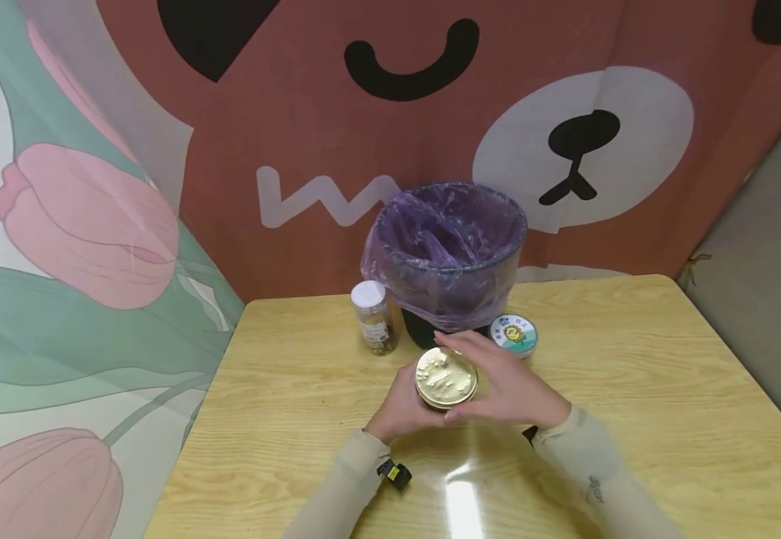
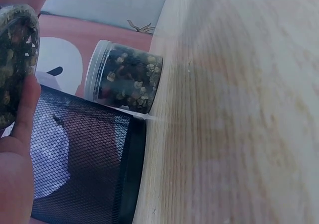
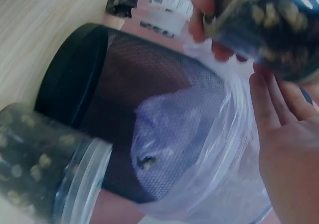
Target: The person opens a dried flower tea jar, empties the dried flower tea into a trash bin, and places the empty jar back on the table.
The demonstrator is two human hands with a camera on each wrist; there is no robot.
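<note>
A clear jar with a dented gold top (image 1: 447, 378) is held upright above the table. My left hand (image 1: 400, 412) grips its body from the left side. My right hand (image 1: 514, 388) holds the jar's upper rim, with the thumb on the near side and fingers on the far side. Dark, pale-flecked dried pieces show through the jar's wall (image 3: 264, 27) in the right wrist view. The left wrist view catches only part of that jar (image 2: 15, 59), beside a left finger.
Behind the hands stands a black mesh bin (image 2: 84, 144) lined with a purple plastic bag (image 1: 457, 288). To its right sits a jar with a sunflower-printed lid (image 1: 514, 334). A taller white-lidded jar (image 1: 374, 320) stands left. A patterned cloth (image 1: 296, 135) hangs behind the table (image 1: 282, 389).
</note>
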